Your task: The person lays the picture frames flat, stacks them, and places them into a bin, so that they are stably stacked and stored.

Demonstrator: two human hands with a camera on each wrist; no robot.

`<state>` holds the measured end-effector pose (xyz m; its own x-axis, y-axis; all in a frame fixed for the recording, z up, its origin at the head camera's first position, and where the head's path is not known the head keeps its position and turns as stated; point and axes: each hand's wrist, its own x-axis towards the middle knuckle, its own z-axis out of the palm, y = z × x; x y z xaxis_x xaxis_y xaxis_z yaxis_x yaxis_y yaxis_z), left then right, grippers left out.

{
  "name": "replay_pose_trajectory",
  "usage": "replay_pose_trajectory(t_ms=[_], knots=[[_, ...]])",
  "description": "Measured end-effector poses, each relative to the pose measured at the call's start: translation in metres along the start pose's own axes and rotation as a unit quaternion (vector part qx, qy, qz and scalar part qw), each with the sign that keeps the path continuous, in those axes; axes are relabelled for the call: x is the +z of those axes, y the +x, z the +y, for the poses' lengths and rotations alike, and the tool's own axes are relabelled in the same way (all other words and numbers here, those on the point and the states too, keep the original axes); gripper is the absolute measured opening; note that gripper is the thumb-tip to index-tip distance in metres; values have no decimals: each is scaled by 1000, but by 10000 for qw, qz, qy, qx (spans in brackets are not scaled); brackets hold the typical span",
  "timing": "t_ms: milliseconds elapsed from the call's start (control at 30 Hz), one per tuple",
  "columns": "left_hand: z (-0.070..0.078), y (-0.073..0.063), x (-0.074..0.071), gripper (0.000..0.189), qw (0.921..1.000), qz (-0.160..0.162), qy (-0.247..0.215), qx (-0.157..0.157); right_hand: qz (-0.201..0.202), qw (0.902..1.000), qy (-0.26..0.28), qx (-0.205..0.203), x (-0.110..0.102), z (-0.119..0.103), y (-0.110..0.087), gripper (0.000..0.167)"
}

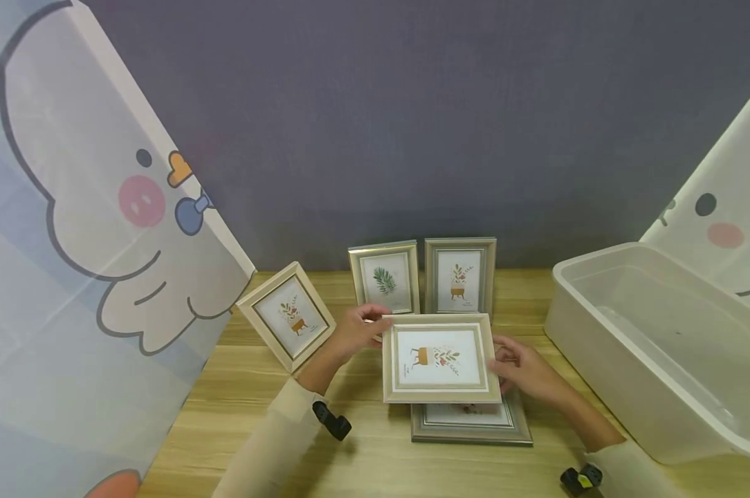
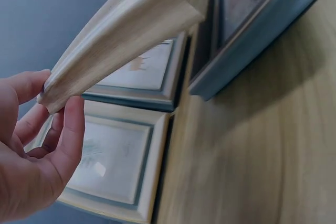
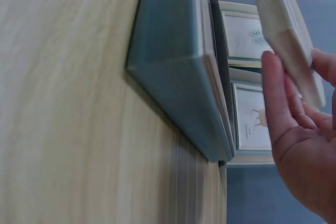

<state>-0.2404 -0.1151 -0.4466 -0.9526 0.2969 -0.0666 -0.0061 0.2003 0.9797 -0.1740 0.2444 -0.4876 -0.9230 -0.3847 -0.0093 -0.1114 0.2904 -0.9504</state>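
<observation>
While between fingers [image 2: 73,129] — frame [image 1: 442,358] (cream).

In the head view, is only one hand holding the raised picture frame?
No, the left hand grips one side of the picture frame and the right hand grips the opposite side.

No legible text; tiny, blurred script [image 1: 405,371] in the held picture frame [image 1: 440,357].

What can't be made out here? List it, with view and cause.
Head view: most of the picture in the lower frame, covered by the held frame.
Head view: lettering on the held frame's print, too small to read.
Head view: one corner of the bin, cut off by the right edge.
Right wrist view: part of the right hand, cut off by the right edge.
</observation>
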Motion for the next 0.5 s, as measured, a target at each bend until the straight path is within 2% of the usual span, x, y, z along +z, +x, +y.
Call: replay_pose_trajectory(t_ms=[167, 367, 500], knots=[[-6, 3, 13, 31, 9997, -149, 43, -205, -176, 9994, 136, 247, -9, 3, -8, 54], [-15, 6, 29, 30, 9988, -346, 166, -299, 32, 9966, 258, 778, -16, 3, -18, 53], [-21, 6, 36, 30, 9978, -440, 276, -415, 33, 9956, 244, 905, -19, 5, -22, 53]])
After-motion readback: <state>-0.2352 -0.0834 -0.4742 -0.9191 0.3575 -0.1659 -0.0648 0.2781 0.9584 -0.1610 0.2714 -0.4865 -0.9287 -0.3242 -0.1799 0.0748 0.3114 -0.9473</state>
